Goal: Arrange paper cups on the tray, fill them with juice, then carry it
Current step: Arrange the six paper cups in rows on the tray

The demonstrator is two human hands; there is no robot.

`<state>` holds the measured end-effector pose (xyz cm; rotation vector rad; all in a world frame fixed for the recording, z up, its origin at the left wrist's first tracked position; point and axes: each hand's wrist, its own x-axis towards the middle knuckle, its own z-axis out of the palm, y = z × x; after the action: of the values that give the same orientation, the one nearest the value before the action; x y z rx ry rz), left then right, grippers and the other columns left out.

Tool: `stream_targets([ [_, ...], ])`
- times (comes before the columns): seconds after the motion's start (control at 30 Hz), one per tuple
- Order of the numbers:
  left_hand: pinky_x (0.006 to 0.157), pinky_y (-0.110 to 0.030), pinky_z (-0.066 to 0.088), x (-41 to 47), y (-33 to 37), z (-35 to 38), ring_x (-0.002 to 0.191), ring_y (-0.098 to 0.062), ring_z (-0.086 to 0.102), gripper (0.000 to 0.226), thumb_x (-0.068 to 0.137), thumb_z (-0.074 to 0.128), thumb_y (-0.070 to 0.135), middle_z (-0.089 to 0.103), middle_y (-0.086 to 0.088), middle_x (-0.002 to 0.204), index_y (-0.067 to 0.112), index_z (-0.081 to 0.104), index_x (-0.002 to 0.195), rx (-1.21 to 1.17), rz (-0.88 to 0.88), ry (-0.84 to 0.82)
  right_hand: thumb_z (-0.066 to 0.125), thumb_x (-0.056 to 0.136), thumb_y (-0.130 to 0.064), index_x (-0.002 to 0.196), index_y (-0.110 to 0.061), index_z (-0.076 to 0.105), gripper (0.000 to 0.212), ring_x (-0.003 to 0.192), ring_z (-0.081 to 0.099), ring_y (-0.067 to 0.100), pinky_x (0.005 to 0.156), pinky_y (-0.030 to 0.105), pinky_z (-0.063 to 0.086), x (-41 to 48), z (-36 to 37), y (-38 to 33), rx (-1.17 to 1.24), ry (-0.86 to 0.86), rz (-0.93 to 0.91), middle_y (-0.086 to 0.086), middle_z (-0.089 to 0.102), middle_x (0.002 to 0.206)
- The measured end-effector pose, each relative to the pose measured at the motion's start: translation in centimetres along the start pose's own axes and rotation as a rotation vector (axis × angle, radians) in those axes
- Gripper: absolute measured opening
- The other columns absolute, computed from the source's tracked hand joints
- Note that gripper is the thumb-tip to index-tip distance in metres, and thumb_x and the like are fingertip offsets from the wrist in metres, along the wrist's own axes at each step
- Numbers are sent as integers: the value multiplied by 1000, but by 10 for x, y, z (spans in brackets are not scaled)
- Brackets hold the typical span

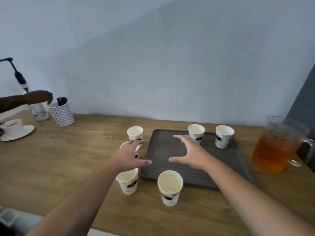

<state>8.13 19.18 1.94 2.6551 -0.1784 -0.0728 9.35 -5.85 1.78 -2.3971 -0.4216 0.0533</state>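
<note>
1. Nearest paper cup (170, 187): empty, upright on the desk (68, 164), below and between our two hands, just beside the near edge of the tray (214, 169).
2. Second cup (128, 182): empty, upright on the desk, under our left wrist.
3. Left hand (129, 158): fingers relaxed and spread, thumb pointing towards the right hand. It is poised over the third cup (137, 149), which it mostly hides. We cannot tell whether it touches the cup.
4. Fourth cup (135, 132): upright on the desk, just beyond our left fingertips.
5. Right hand (189, 153): thumb and fingers spread wide, holding nothing, above the ribbed dark tray.
6. Fifth cup (196, 132) and sixth cup (223, 136): both upright on the tray's far edge, beyond the right hand.
7. Jug of juice (276, 147): clear, holding amber liquid, on the desk well to the right of the right hand.
8. Far left of our left hand: a white cup and saucer (14, 129), a patterned holder (62, 114) with black sticks, a clear glass (40, 110), and another person's hand (39, 97) above the glass.
</note>
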Motion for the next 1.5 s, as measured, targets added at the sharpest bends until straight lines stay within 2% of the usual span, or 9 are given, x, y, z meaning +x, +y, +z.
stream_targets([
  [0.1,108,-39,35,-28,-22,-3,135,-18,36,107,47,62,77,33,5,149,33,35,140,4,-19,-51,76,59,-63,144,-36,31,100,137,31,8,112,33,31,-15,19,-14,-14,-126,19,-12,29,150],
  [0.33,107,-36,35,-49,-49,12,131,-19,36,93,63,78,52,37,6,142,31,32,142,96,4,-97,85,56,-50,147,-30,26,110,137,30,12,109,27,29,-37,50,-25,-234,-288,44,-9,27,150],
  [0.5,100,-31,39,-45,-54,18,123,-17,43,80,66,79,39,45,5,131,28,41,136,7,8,-49,80,59,-37,134,-34,42,84,114,48,11,93,29,45,-38,55,-16,-239,-258,87,-13,43,124],
  [0.7,86,-23,37,-32,-41,8,111,-11,47,75,62,81,41,47,12,118,34,47,129,-78,89,-15,80,59,-36,124,-35,49,72,110,51,8,93,29,46,-23,28,-20,-108,-153,63,-13,51,121],
  [0.87,92,-22,34,-4,-18,6,113,-6,42,75,63,80,41,46,13,126,34,46,129,-124,140,44,81,60,-36,128,-32,48,76,114,50,11,94,33,48,12,-2,-12,-122,-83,64,-10,50,123],
  [1.07,95,-21,34,41,7,25,120,-14,47,84,61,83,38,47,6,132,26,43,134,-119,82,69,81,63,-31,133,-25,46,79,110,48,14,85,27,44,74,-21,10,-144,-33,64,-4,48,128],
  [1.2,91,-18,33,69,11,42,117,-12,47,80,60,82,39,50,7,128,24,46,130,-153,60,75,81,64,-31,137,-23,45,82,120,48,18,92,27,40,121,-21,29,-167,-20,51,0,47,132],
  [1.37,98,-22,38,91,15,61,118,-10,48,81,59,80,43,51,8,125,24,47,131,-175,51,88,82,64,-33,138,-20,43,85,124,46,20,100,27,36,167,-8,51,-198,-38,30,4,45,134],
  [1.5,92,-14,35,97,22,74,112,-8,50,77,60,81,40,51,9,119,26,49,128,-195,83,89,81,63,-35,140,-20,41,88,127,44,22,101,29,37,184,4,65,-204,-66,33,4,43,138],
])
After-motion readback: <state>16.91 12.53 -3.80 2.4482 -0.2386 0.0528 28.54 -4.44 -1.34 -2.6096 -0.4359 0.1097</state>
